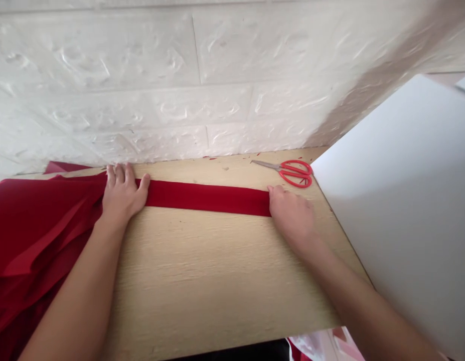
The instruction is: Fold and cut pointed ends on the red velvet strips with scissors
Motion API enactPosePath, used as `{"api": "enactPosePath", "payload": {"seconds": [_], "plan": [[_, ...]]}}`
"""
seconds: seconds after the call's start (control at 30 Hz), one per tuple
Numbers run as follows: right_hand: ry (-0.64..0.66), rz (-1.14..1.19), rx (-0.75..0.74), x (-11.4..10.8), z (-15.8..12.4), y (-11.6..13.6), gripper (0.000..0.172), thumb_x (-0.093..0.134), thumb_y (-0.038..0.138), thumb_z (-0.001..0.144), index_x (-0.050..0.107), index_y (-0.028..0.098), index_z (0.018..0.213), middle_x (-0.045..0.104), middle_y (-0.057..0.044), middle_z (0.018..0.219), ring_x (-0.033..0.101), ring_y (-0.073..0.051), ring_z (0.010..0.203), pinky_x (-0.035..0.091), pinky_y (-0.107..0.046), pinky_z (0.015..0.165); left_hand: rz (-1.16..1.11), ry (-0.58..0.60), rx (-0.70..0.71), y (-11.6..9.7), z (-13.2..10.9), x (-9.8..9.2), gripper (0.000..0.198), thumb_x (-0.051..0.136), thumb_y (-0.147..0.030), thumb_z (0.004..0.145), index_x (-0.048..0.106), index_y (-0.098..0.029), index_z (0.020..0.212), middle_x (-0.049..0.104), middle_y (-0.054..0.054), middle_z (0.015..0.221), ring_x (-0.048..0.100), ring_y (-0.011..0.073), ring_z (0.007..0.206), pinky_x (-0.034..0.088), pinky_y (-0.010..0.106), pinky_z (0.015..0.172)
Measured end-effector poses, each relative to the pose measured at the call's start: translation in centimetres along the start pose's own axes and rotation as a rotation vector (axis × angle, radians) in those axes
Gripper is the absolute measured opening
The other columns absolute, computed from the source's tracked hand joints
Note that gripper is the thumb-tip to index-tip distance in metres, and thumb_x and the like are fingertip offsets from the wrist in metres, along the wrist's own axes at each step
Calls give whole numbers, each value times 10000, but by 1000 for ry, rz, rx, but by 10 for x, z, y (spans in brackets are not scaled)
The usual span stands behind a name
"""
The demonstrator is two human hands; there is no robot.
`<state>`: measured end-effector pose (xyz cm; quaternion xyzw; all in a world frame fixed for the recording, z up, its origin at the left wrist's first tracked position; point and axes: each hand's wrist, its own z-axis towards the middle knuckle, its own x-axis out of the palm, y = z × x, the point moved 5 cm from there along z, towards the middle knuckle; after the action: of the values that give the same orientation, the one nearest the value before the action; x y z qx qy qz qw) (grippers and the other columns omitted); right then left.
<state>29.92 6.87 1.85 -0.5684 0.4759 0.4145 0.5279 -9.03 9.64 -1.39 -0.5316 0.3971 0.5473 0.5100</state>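
Note:
A long strip of dark red fabric (205, 197) lies flat and straight across the wooden table. My left hand (123, 193) rests on its left part with the fingers stretched out and the thumb apart, pressing it down. At the strip's right end, my right hand (292, 213) has its fingers curled round the fabric; the very end is hidden inside the hand. Left of my left hand spreads a large heap of red cloth (40, 230) in loose folds. Just beyond my right hand are scissors (288, 171) with red handles, blades pointing left.
A pale wooden tabletop (217, 271) runs up to a white brick-patterned wall (224, 60) at the back. Along the right side stands a large white panel (405, 200). Small red scraps lie near the wall. Pinkish and white material (322, 345) shows below the front edge.

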Motion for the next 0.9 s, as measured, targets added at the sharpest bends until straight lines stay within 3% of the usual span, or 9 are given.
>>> {"api": "enactPosePath", "payload": {"seconds": [0.2,0.37,0.57,0.9], "plan": [[-2,24,14,4,2,-1,546,202,303,1102,703,87,1101,770,-231,852,770,-331,810,516,-363,654,-13,21,-168,-2,-1,-3,938,299,-570,966,245,165,1546,244,366,1648,130,452,1591,172,553,1296],[46,-2,11,-6,4,6,535,206,249,1095,705,55,1107,760,-244,852,769,-315,820,538,-355,667,-30,34,-172,-5,-2,-5,939,318,-560,951,232,156,1553,218,355,1662,90,443,1599,163,558,1293],[160,-53,-104,-24,5,25,422,354,-30,951,725,62,1130,753,-243,1056,762,-279,923,555,-319,723,-61,25,-163,-6,-3,-6,959,323,-546,932,223,195,1532,203,401,1641,67,443,1601,119,584,1289],[195,-98,-25,-31,6,39,458,362,-103,884,742,63,1081,740,-248,1041,749,-288,929,532,-328,721,-94,50,-231,-7,-5,-14,993,287,-605,941,204,172,1554,207,337,1672,151,410,1598,162,516,1305]]}}
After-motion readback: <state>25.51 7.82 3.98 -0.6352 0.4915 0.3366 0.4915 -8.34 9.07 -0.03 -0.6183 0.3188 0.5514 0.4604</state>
